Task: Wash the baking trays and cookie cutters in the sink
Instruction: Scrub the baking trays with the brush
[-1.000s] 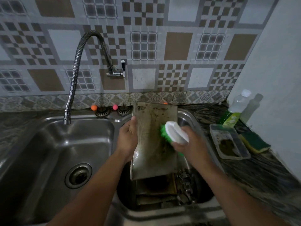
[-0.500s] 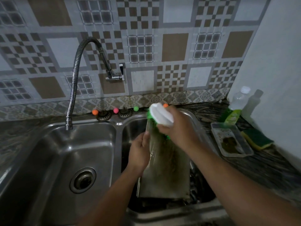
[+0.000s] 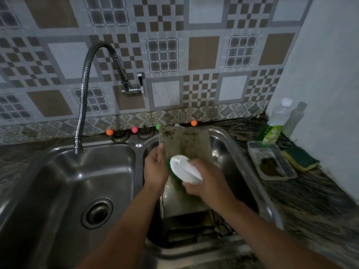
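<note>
A stained metal baking tray (image 3: 186, 141) stands tilted on end in the right sink basin (image 3: 231, 152). My left hand (image 3: 155, 167) grips its left edge. My right hand (image 3: 206, 181) holds a white scrub brush (image 3: 184, 168) with green bristles, pressed against the middle of the tray. More dark trays (image 3: 186, 228) and small metal pieces, likely cutters, lie at the bottom of the basin beneath it, partly hidden.
The left basin (image 3: 58, 181) has a drain (image 3: 97, 213) and a flexible faucet (image 3: 83, 94) above it. On the right counter sit a dish soap bottle (image 3: 274, 123), a plastic container (image 3: 272, 162) and a green-yellow sponge (image 3: 301, 158). Coloured balls line the sink's back edge.
My right hand has drawn the brush from the tray's top edge down to its middle. The tray has turned to face me more, with my left hand still on its left edge.
</note>
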